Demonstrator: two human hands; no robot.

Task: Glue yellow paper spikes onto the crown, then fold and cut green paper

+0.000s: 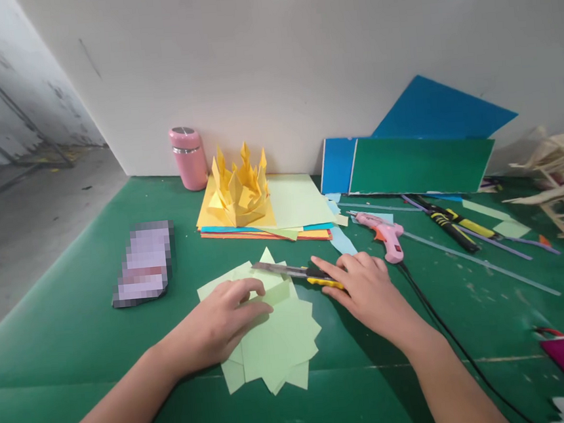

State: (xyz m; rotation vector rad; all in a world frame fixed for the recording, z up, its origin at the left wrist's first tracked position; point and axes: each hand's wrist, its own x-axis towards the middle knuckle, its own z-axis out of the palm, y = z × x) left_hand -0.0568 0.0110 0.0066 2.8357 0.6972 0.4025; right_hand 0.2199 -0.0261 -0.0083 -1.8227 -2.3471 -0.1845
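Observation:
Several pale green papers (278, 343) with pointed edges lie overlapped on the green tabletop. My left hand (226, 315) rests on them, its fingers curled and its thumb along a folded strip of the paper. In my right hand (360, 287) is a yellow and black utility knife (324, 277), held by the handle. Its long blade is out and points left, across the top of the green papers near my left fingertips. My right palm hides part of the handle.
Behind the papers, a yellow paper crown (241, 192) sits on stacked coloured paper (301, 200). A pink flask (190, 159) and a blurred-out flat object (143, 263) are left. At right are a pink glue gun (385, 235), its black cord (439, 319), glue sticks and pliers (448, 223).

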